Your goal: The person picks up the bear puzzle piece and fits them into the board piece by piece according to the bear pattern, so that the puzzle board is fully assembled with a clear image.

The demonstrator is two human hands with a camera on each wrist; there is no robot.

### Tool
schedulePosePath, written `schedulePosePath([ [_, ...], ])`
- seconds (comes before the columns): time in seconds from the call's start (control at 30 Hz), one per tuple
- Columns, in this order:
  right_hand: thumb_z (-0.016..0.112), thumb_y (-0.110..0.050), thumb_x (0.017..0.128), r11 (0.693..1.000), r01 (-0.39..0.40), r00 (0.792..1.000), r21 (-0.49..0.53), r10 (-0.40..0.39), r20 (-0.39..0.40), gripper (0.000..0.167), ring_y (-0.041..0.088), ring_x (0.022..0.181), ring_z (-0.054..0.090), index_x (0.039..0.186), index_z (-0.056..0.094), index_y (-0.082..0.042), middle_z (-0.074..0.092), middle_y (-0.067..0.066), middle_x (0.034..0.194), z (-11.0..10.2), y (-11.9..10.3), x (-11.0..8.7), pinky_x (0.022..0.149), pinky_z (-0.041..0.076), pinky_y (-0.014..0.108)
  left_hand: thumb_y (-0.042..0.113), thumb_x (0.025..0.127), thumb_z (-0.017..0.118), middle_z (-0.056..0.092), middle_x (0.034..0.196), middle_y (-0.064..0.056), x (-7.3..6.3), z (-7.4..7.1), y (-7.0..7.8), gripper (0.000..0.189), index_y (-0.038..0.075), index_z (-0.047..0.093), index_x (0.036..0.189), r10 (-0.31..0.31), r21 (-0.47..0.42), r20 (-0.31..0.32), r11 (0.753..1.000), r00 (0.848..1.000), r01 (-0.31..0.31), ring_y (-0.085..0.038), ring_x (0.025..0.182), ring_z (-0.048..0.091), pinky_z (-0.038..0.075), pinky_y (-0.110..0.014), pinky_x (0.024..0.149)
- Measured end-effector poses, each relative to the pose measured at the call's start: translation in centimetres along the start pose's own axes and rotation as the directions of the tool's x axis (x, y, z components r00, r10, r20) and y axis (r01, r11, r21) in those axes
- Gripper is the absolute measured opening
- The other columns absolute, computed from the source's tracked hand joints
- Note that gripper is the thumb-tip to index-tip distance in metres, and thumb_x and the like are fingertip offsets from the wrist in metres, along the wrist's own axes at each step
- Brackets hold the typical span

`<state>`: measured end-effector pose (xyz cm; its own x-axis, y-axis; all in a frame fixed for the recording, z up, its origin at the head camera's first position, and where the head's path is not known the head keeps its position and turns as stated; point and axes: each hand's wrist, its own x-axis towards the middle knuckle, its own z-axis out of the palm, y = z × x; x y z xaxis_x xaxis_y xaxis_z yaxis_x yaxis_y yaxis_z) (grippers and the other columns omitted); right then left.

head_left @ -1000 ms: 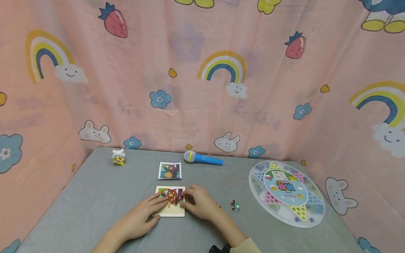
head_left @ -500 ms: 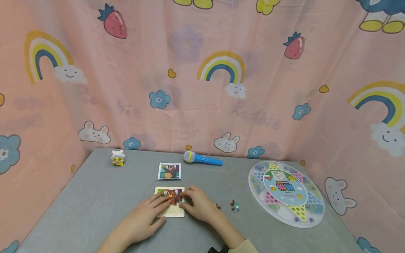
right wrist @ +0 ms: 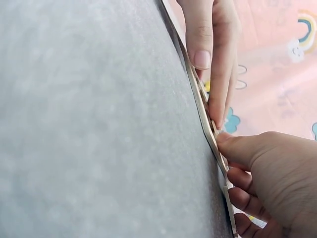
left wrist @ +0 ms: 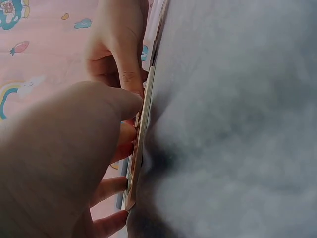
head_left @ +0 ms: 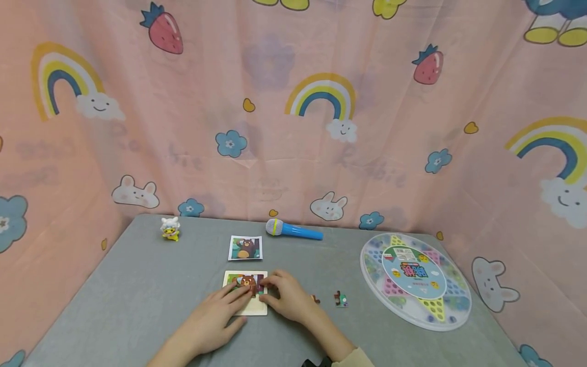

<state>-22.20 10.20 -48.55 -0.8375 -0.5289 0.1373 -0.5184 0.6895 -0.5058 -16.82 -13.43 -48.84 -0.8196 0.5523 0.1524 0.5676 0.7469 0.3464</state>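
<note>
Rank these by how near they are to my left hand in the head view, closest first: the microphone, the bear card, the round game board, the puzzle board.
1. Puzzle board: touched by the left hand's fingers.
2. Bear card: just beyond the puzzle board.
3. Microphone: to the card's right, by the table's far edge.
4. Round game board: far off on the right.

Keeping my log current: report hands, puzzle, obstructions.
Left hand on puzzle board; right hand at right edge. Puzzle board's visible lower part bare. Loose pieces rightward. Left hand hides part.
</note>
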Motion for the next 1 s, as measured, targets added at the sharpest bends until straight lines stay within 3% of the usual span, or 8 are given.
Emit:
schedulePosePath([
  [0.77, 0.08, -0.022, 0.098, 1.0, 0.003, 1.0, 0.012, -0.003, -0.015, 0.02, 0.004, 0.091, 0.058, 0.115, 0.078, -0.011, 0.065, -0.004, 0.102, -0.09, -0.15, 0.13, 0.082, 0.055, 0.024, 0.031, 0.104, 0.067, 0.057, 0.157, -0.004, -0.03, 0.0, -0.12, 0.05, 0.014, 0.062, 0.151, 0.013, -0.005, 0.003, 1.0, 1.0, -0.013, -0.045, 0.148, 0.045, 0.044, -0.068, 0.111],
  [1.0, 0.08, -0.021, 0.097, 1.0, -0.003, 1.0, 0.016, 0.003, -0.015, 0.019, 0.004, 0.09, 0.058, 0.112, 0.079, -0.01, 0.064, -0.004, 0.1, -0.13, -0.23, 0.08, 0.081, 0.055, 0.024, 0.022, 0.105, 0.065, 0.059, 0.155, -0.005, -0.01, 0.15, -0.4, 0.046, 0.015, 0.062, 0.151, 0.041, 0.017, -0.018, 0.999, 0.999, -0.04, -0.045, 0.147, 0.048, 0.046, -0.067, 0.11],
])
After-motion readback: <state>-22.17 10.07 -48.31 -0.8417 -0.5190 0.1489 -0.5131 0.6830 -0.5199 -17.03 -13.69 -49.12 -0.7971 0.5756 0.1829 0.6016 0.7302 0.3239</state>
